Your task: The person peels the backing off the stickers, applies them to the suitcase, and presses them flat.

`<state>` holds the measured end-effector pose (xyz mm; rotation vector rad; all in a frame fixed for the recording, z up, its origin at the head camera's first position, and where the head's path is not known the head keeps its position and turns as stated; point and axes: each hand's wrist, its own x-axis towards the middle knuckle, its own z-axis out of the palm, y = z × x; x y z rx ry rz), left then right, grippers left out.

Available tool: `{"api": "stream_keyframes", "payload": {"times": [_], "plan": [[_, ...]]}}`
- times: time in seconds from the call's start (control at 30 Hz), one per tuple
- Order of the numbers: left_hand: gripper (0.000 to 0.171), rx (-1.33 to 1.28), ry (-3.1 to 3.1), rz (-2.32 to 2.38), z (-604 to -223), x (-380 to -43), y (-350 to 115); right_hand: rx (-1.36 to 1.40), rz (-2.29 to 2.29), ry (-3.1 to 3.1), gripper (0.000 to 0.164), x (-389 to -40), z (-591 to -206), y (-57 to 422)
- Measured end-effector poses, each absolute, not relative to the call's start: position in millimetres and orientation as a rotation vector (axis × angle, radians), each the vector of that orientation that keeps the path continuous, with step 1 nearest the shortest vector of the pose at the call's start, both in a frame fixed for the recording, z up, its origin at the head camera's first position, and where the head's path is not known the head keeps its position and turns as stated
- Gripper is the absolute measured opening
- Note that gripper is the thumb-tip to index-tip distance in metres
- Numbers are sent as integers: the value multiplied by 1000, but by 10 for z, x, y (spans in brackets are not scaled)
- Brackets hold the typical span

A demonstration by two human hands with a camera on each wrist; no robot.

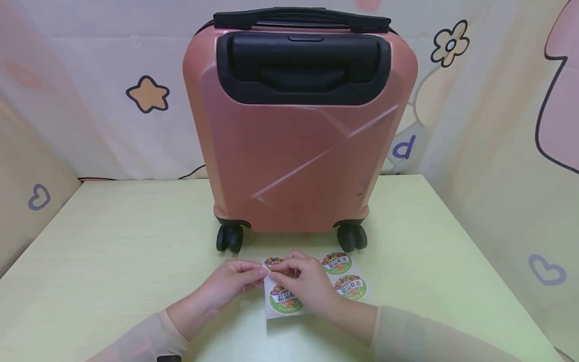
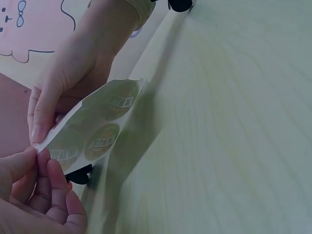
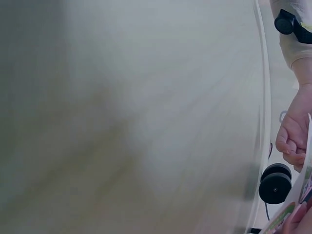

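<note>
A white sheet of round fruit stickers [image 1: 286,300] is held up over the table in front of the suitcase, its stickers printed green, yellow and purple with dark lettering. My left hand [image 1: 226,282] pinches the sheet's left edge between thumb and forefinger. Against that same edge, close to the left fingertips, my right hand [image 1: 309,284] pinches at the upper left sticker, partly covering the sheet. In the left wrist view the pale back of the sheet [image 2: 90,129] shows, the fingertips of both hands meeting at one corner. Whether that sticker's edge is lifted I cannot tell.
A pink hard-shell suitcase [image 1: 298,151] stands upright behind the hands, with a black handle recess [image 1: 303,68] and black wheels [image 1: 352,237] on the table. The pale wooden table [image 1: 113,241] is bordered by a cartoon-printed cloth [image 1: 90,100] at the back and sides.
</note>
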<state>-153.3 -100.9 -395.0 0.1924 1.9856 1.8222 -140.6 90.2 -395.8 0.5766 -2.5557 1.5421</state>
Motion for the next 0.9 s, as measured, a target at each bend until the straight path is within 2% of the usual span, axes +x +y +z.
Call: {"api": "stream_keyframes", "payload": {"times": [0.9], "plan": [[29, 205, 2138, 1729, -3947, -1547, -1083, 402, 1777, -2597, 10, -1499, -3929, 959]]}}
